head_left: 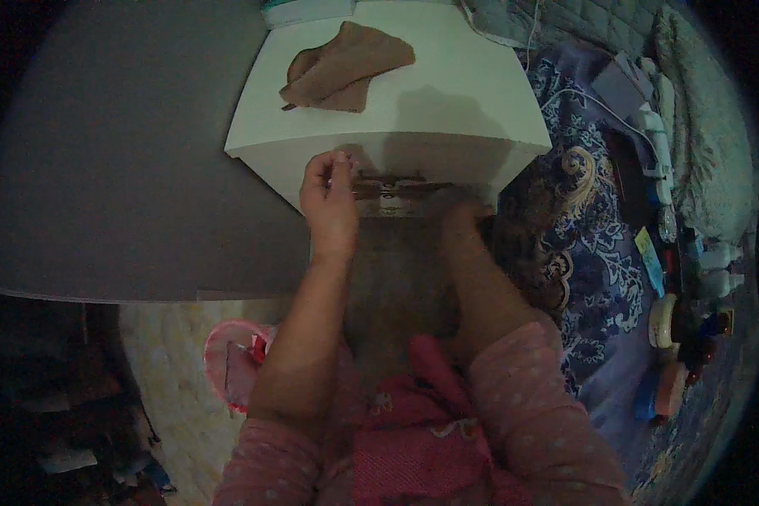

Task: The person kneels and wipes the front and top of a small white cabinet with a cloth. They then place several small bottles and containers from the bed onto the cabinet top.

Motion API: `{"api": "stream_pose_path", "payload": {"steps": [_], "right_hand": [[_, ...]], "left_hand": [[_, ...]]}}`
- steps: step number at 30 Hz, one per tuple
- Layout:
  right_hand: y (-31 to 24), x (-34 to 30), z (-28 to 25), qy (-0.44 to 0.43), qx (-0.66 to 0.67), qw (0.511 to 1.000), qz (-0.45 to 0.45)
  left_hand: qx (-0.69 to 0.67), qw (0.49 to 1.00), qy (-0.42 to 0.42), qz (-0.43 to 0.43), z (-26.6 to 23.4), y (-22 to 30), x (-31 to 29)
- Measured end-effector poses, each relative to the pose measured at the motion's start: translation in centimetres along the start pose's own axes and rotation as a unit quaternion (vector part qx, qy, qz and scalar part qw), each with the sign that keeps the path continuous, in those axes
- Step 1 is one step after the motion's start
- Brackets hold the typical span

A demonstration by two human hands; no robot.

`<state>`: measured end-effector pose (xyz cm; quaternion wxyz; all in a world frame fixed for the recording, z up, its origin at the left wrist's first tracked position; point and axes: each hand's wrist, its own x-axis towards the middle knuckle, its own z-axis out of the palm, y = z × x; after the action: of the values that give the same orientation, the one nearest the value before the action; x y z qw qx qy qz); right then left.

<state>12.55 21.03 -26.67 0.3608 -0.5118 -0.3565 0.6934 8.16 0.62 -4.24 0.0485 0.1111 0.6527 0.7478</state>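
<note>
The white cabinet (pixel 472 63) stands directly in front of the person, and all the work I can see is at its front face, below the near edge of its top. The left hand (pixel 333 181) is raised just under that edge, left of its middle, fingers curled in toward the thumb; a trace of pink shows there, but I cannot tell whether anything is held. The right hand (pixel 460 205) sits lower, in deep shade by the right end of a dark brown fitting (pixel 403 191); I can't make out how far open it is, or whether it grips. A brown cloth (pixel 350 72) lies folded over itself near the top's far edge, left of the middle, with neither of the 2 hands on it. I'd judge the work at the front under way; nothing shows as finished, and how much is left I cannot tell.
</note>
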Motion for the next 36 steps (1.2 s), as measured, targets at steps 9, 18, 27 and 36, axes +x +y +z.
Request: {"api": "stream_pose_path", "payload": {"steps": [9,18,27,36], "right_hand": [[-4.3,4.3,-2.7,-0.049,-0.022,0.998,0.035],[3.3,6.4,-5.3,-0.082,-0.072,0.992,0.061],[9.7,5.5,-5.9,-0.11,-0.079,0.988,0.075],[7.8,5.2,-5.6,-0.022,-0.092,0.995,-0.022]], "left_hand": [[0.359,0.832,-0.047,0.419,2.3,1.0,1.8],[0.55,0.535,-0.398,0.503,7.7,1.6,9.7],[0.547,0.551,-0.373,0.508,8.5,1.1,10.4],[0.542,0.564,-0.366,0.504,8.6,0.9,10.7]]}}
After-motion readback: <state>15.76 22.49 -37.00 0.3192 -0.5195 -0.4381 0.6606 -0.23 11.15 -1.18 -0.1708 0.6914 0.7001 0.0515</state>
